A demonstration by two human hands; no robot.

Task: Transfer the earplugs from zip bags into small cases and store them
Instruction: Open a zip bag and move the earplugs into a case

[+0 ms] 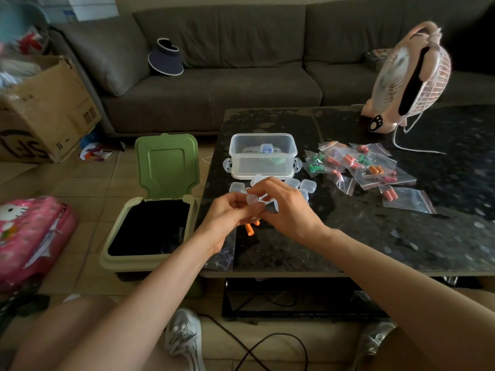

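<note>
On the far side of a dark speckled coffee table [375,236] stands a pink cat-shaped fan [412,76], its white cord [407,149] trailing over the top. Behind the table runs a grey sofa [227,84] with a navy visor [166,58] on it. Just left of the table sits a green bin [112,253], lid up; further left, a cardboard box [45,113] and a pink bag [29,236].
</note>
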